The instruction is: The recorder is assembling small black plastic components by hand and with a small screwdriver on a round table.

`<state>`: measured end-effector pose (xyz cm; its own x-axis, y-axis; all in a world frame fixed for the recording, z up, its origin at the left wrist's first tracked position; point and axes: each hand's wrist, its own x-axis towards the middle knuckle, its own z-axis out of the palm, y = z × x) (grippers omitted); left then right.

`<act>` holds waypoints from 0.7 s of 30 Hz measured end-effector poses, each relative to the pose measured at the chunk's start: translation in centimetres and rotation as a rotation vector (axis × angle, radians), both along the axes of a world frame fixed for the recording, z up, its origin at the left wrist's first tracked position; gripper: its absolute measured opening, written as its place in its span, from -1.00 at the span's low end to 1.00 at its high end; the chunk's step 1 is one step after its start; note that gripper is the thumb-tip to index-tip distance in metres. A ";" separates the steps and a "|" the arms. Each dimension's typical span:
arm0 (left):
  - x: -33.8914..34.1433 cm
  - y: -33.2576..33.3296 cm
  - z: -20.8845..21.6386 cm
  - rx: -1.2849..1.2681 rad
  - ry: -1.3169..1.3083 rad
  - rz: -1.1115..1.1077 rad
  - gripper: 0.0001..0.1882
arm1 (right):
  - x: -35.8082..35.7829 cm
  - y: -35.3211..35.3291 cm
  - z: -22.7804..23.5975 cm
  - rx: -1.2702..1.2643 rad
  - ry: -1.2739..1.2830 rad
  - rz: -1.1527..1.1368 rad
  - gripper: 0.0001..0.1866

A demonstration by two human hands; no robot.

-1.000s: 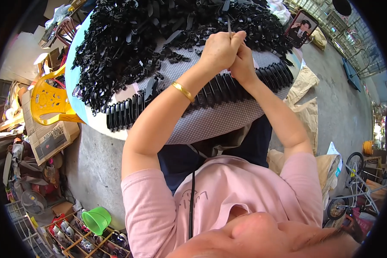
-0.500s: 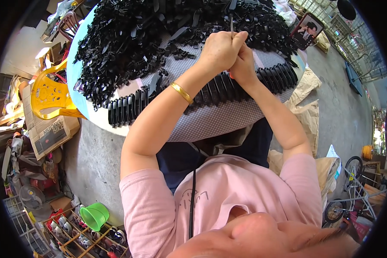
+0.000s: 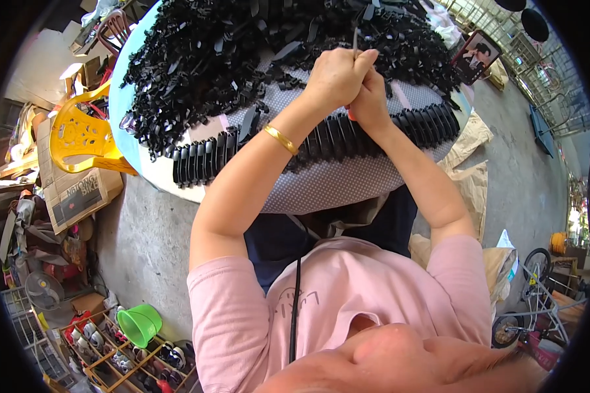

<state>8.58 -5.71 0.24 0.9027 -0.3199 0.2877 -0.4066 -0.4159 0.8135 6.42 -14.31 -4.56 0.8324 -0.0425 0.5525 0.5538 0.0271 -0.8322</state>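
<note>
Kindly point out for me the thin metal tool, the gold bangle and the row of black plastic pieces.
Thin metal tool (image 3: 355, 40): head view, on its exposed tip.
Gold bangle (image 3: 281, 139): head view, on its band.
Row of black plastic pieces (image 3: 335, 139): head view, near its middle.

Straight ahead of your left grip (image 3: 334, 77) and right grip (image 3: 372, 103), the heap of black pieces (image 3: 190, 78) blocks the far bench (image 3: 118, 108), and your thin-bladed tool (image 3: 356, 42) juts toward it. The row of black clips (image 3: 200, 160) bars the way crosswise below your forearms (image 3: 252, 170). You have bare dotted cloth (image 3: 334, 190) nearest you, plus a narrow strip between row and heap. A phone (image 3: 476, 57) stands at the right.
</note>
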 end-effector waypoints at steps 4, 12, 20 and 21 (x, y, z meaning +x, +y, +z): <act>0.3 1.7 -0.1 -0.027 0.073 0.025 -0.51 | 0.5 0.9 0.6 -0.095 0.122 0.009 -0.87; -0.1 2.1 0.0 -0.088 0.069 -0.006 -0.52 | -0.1 1.5 0.7 -0.045 0.146 -0.023 -0.82; -0.1 3.0 0.2 -0.072 0.099 0.025 -0.52 | -0.1 2.3 0.9 0.010 0.243 0.089 -0.88; -0.4 3.1 0.2 -0.067 0.039 0.016 -0.52 | -0.1 2.4 0.7 0.011 0.245 0.090 -0.88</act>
